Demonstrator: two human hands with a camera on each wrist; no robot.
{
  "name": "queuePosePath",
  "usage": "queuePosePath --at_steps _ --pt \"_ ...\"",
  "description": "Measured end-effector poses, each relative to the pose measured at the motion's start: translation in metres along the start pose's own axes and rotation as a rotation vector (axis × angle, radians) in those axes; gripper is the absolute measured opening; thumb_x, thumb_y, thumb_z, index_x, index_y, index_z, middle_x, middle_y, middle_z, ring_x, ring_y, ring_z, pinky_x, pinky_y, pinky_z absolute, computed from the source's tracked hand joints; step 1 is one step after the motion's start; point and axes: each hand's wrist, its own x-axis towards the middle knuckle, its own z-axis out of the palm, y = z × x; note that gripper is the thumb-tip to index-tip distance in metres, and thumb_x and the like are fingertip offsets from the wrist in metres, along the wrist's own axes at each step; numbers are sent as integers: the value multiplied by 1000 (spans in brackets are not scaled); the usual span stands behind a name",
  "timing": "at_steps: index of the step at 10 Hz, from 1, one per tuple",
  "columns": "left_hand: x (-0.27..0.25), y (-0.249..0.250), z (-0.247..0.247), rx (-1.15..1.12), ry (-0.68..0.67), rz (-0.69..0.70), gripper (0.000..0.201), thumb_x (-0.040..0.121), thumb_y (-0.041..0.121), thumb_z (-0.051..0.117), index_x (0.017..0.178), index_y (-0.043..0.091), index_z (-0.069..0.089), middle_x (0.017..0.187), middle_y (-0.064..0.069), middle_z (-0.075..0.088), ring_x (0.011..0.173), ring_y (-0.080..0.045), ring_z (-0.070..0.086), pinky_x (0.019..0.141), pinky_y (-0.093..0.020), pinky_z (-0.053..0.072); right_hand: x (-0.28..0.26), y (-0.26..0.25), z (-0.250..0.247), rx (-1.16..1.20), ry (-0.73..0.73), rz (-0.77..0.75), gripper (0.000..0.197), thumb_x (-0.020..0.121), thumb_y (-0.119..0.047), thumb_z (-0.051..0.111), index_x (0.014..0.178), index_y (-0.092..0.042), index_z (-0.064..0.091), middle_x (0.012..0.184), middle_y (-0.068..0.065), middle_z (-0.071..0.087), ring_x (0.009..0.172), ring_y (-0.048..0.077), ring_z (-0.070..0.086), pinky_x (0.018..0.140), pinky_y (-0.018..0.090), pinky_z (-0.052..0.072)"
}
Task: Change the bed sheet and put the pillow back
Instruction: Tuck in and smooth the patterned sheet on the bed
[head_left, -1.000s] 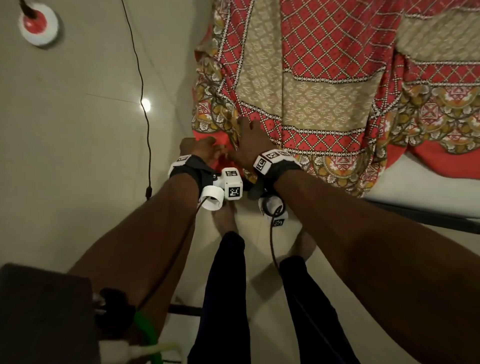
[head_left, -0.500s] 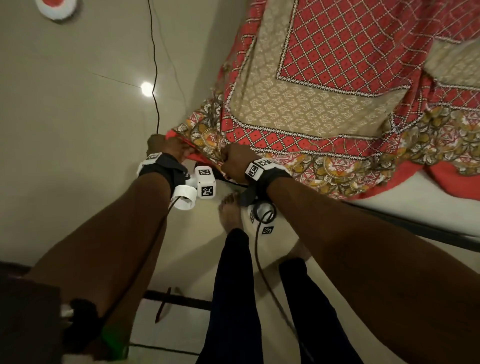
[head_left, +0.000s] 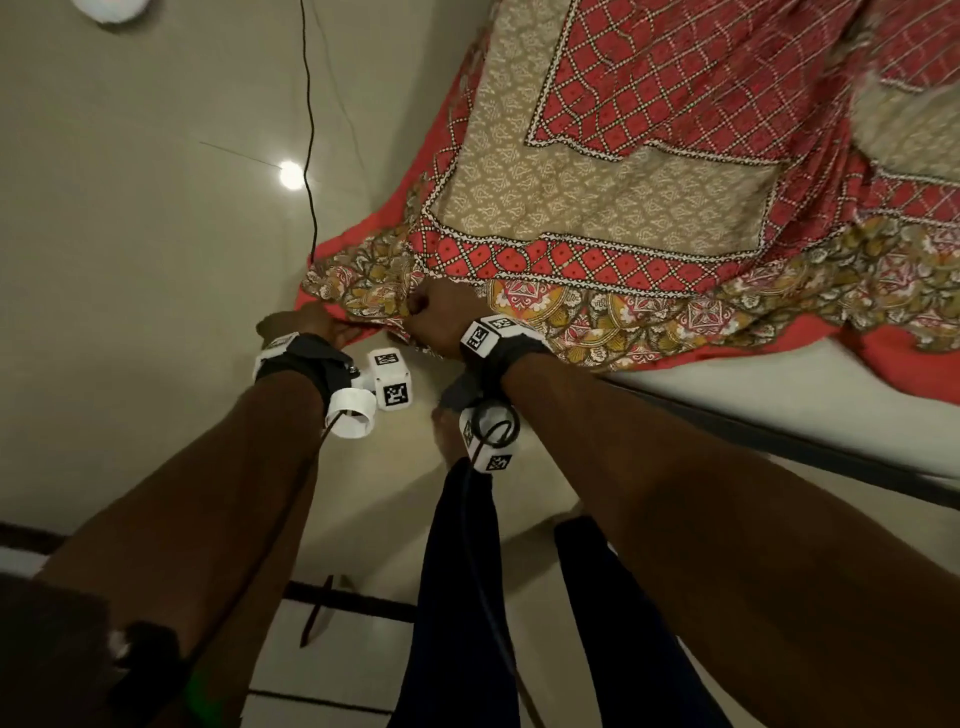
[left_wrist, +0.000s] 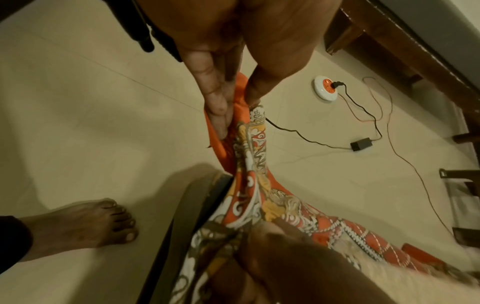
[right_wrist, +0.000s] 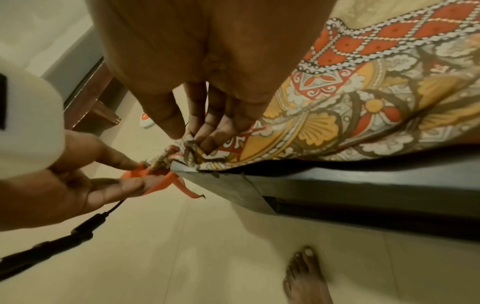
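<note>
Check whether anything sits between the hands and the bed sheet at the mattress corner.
Nothing visible does. The left hand pinches the orange edge of the bed sheet and the right hand grips it at the mattress corner.

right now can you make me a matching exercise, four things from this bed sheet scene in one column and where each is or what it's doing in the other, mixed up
Column one
1. left hand
2. right hand
3. round white and orange socket unit
4. red and beige patterned bed sheet

Column two
A. lies on the cream tiled floor with a black plug in it
B. spread over the bed, corner hanging off
C. pinches the plain orange hem at the sheet's corner
D. grips the floral border next to the corner

Pairs: 1-C, 2-D, 3-A, 4-B
</note>
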Motion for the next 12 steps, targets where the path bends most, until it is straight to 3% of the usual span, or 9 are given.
queuePosePath --at_steps 2,3,4,5,6,7,10,11,12 --pt "-124 37 59 283 307 107 54 81 43 57 126 13 60 122 -5 63 111 -33 64 77 -33 54 -36 42 -16 107 118 66 22 91 -30 59 93 -11 69 96 11 69 87 28 63 68 29 44" --pt "-204 41 113 439 212 266 46 99 23 50 139 1 52 140 -15 57 126 -32 57 87 -27 52 -62 82 -42 160 167 119 25 94 -26 56 99 -5 69 95 15 69 82 30 62 66 29 44" --pt "-200 23 147 565 174 350 45 99 21 50 137 -2 54 139 -21 57 125 -35 57 102 -40 50 -85 123 -61 205 205 155 23 95 -25 55 99 -6 68 94 14 69 80 29 62 67 30 45" --pt "-234 -7 207 733 224 462 42 97 22 52 131 -1 59 132 -21 60 120 -36 59 99 -41 49 -123 182 -87 237 285 198 23 94 -25 56 97 -6 68 94 13 69 83 29 63 71 34 50" --pt "-268 -42 261 842 163 574 27 94 19 53 102 -2 69 106 -25 66 97 -38 64 82 -40 49 -155 238 -104 265 347 238 23 93 -22 57 96 -3 69 94 16 70 88 31 65 75 35 52" --pt "-292 -93 327 888 49 593 27 75 28 56 67 4 68 72 -11 69 69 -34 66 72 -36 56 -196 315 -123 314 431 319 24 91 -21 56 103 -5 69 108 18 69 102 34 61 82 35 47" --pt "-376 -226 480 847 -246 632 25 82 15 49 86 2 70 65 -6 68 52 -22 62 54 -29 52 -273 500 -163 434 542 509 31 93 -27 56 113 -5 66 120 17 65 114 35 58 91 35 48" --pt "-390 -277 546 905 -331 669 23 86 17 49 80 4 68 66 -8 68 52 -23 62 48 -28 50 -295 572 -180 504 581 590 39 94 -31 54 123 -5 57 130 18 58 119 37 54 92 35 44" --pt "-392 -280 554 895 -363 663 20 82 20 52 70 11 66 63 -6 69 55 -26 66 50 -29 52 -295 578 -185 531 588 595 44 95 -32 52 130 -5 53 136 18 55 123 37 51 94 33 42"
